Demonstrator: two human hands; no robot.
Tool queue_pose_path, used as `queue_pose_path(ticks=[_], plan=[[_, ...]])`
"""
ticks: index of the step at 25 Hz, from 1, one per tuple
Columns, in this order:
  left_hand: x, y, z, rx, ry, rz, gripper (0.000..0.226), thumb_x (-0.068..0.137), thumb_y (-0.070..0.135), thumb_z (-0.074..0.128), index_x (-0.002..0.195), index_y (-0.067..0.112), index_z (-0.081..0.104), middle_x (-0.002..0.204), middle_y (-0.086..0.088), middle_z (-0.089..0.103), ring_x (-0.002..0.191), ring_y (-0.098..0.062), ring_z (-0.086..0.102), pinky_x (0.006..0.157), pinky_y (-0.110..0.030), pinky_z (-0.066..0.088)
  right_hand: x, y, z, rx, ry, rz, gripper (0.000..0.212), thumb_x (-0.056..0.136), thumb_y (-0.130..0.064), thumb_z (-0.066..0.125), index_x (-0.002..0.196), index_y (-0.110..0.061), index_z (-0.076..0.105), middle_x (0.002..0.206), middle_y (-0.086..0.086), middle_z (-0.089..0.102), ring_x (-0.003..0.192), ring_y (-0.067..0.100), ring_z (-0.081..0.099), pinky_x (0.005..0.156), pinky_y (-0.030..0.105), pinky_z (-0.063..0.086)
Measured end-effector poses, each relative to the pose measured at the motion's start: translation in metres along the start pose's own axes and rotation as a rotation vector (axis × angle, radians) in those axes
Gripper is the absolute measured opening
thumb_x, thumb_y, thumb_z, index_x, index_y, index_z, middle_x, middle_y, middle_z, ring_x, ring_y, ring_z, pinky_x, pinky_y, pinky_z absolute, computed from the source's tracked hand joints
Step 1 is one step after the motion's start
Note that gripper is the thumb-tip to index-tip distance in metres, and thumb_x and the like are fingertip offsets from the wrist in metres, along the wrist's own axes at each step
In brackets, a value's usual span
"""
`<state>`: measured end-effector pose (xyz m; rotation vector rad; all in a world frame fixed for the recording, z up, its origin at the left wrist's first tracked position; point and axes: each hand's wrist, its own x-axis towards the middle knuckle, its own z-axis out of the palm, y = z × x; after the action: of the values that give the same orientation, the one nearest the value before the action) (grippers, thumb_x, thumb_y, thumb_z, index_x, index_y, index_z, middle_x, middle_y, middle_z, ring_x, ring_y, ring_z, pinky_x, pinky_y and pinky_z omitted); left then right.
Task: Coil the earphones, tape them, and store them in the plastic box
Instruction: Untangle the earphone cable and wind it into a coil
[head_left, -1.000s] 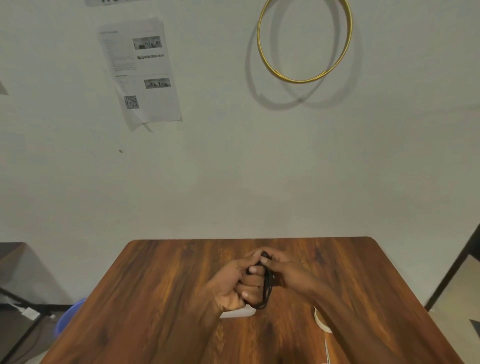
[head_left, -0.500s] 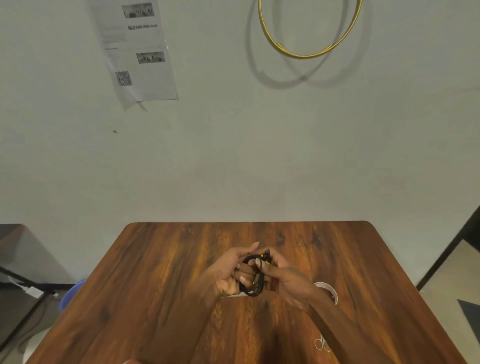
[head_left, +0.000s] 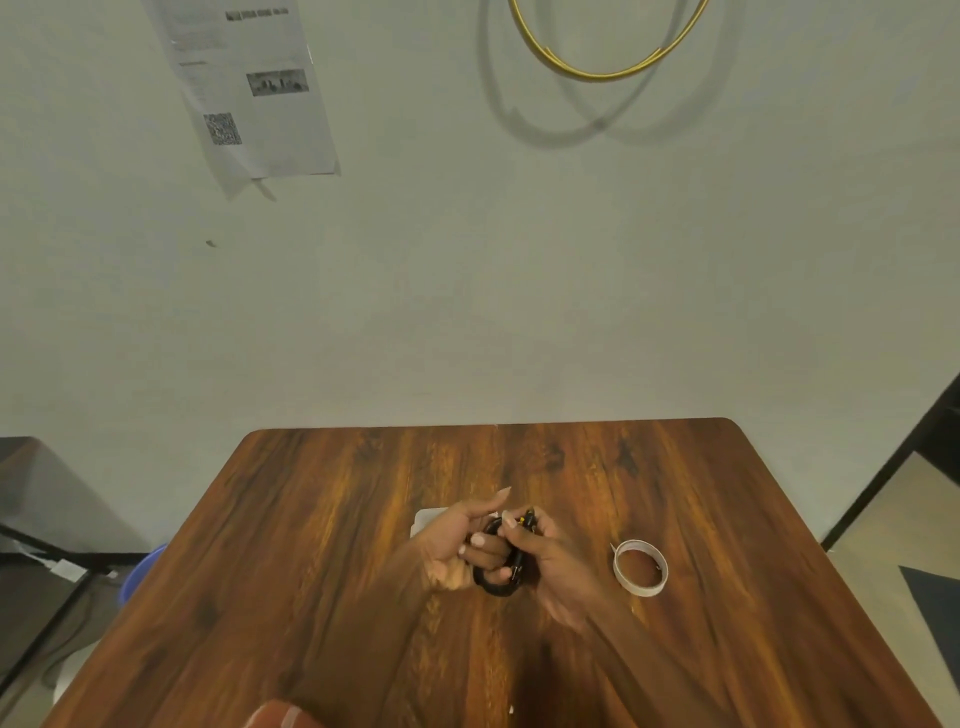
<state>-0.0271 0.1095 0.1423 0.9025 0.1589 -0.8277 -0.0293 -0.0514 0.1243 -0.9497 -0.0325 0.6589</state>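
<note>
While both hands meet at lower centre of the frame above the table, the left hand has the coiled earphones looped round its fingers, and the right hand pinches the coil. Tape lies just right; a white box peeks out behind the left hand.

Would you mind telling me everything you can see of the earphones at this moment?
The earphones are thin black cable gathered into a small loose coil, held above the wooden table rather than resting on it. The left hand has fingers through the loop, and the right hand pinches its upper part, where a small yellow-tipped end pokes out. The lower arc hangs free below the fingers. No tape shows on it.
</note>
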Motion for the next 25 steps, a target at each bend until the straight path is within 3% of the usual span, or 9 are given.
queue_pose_path(ticks=[3,5,8,11,14,16,19,23,25], plan=[[-0.007,-0.020,-0.021,-0.063,-0.056,0.094,0.034,0.097,0.035,0.056,0.086,0.003,0.057,0.050,0.000,0.052,0.033,-0.004,0.046,0.078,-0.034,0.061,0.001,0.017,0.003,-0.087,0.091,-0.045,0.024,0.089,-0.027,0.069,0.100,-0.006,0.063,0.096,0.013,0.070,0.085,0.023,0.069,0.056,0.026,0.054],[-0.009,-0.036,-0.028,-0.035,0.023,0.136,0.027,0.092,0.025,0.065,0.091,-0.001,0.057,0.053,-0.002,0.052,0.036,-0.004,0.046,0.080,-0.035,0.060,-0.002,0.032,0.003,-0.103,0.177,-0.060,0.018,0.095,-0.022,0.061,0.104,-0.007,0.066,0.091,0.009,0.075,0.082,0.019,0.072,0.061,0.027,0.057],[-0.005,-0.059,-0.010,0.032,0.343,0.204,0.022,0.094,0.017,0.062,0.083,-0.002,0.063,0.053,-0.003,0.051,0.038,-0.006,0.046,0.069,-0.032,0.060,-0.005,0.046,-0.002,-0.081,0.261,-0.044,0.015,0.098,-0.017,0.057,0.099,-0.005,0.065,0.073,0.007,0.071,0.065,0.017,0.069,0.056,0.027,0.055],[0.007,-0.082,0.008,0.361,0.804,0.399,0.027,0.092,0.015,0.064,0.074,-0.004,0.068,0.051,-0.005,0.062,0.042,-0.012,0.057,0.059,-0.031,0.056,-0.005,0.054,-0.006,-0.038,0.324,-0.012,0.015,0.098,-0.013,0.054,0.094,-0.002,0.063,0.059,0.007,0.059,0.051,0.016,0.056,0.049,0.028,0.049],[0.014,-0.096,0.001,0.594,1.083,0.592,0.021,0.087,0.019,0.071,0.068,0.011,0.073,0.061,-0.001,0.073,0.057,-0.013,0.070,0.063,-0.034,0.060,-0.006,0.061,-0.005,-0.010,0.348,-0.024,0.017,0.097,-0.013,0.057,0.104,-0.002,0.068,0.085,0.016,0.074,0.076,0.027,0.072,0.071,0.040,0.059],[0.018,-0.101,-0.006,0.570,1.106,0.615,0.012,0.086,0.020,0.073,0.074,0.021,0.074,0.070,0.002,0.076,0.070,-0.011,0.074,0.068,-0.034,0.062,-0.007,0.065,-0.005,0.013,0.357,-0.015,0.016,0.097,-0.011,0.056,0.108,-0.007,0.068,0.099,0.016,0.076,0.089,0.029,0.073,0.081,0.046,0.058],[0.025,-0.110,-0.007,0.503,0.997,0.642,0.013,0.085,0.014,0.074,0.079,0.026,0.077,0.076,0.004,0.078,0.077,-0.011,0.075,0.073,-0.032,0.061,-0.010,0.067,-0.013,0.112,0.350,0.013,0.015,0.092,-0.003,0.052,0.097,-0.007,0.066,0.093,0.016,0.071,0.081,0.025,0.070,0.072,0.040,0.056],[0.034,-0.108,-0.011,0.457,0.879,0.602,0.012,0.083,0.014,0.075,0.081,0.025,0.079,0.083,0.004,0.079,0.084,-0.012,0.075,0.080,-0.032,0.059,-0.013,0.055,-0.030,0.258,0.283,0.152,0.025,0.089,-0.024,0.056,0.081,-0.007,0.074,0.088,0.016,0.071,0.082,0.027,0.068,0.076,0.040,0.055],[0.038,-0.104,-0.017,0.420,0.803,0.565,0.010,0.084,0.015,0.074,0.085,0.023,0.080,0.088,0.001,0.079,0.092,-0.017,0.074,0.088,-0.037,0.059,-0.009,0.049,-0.037,0.221,0.269,0.214,0.029,0.094,-0.030,0.060,0.092,-0.006,0.076,0.093,0.016,0.074,0.088,0.027,0.069,0.082,0.041,0.056]])
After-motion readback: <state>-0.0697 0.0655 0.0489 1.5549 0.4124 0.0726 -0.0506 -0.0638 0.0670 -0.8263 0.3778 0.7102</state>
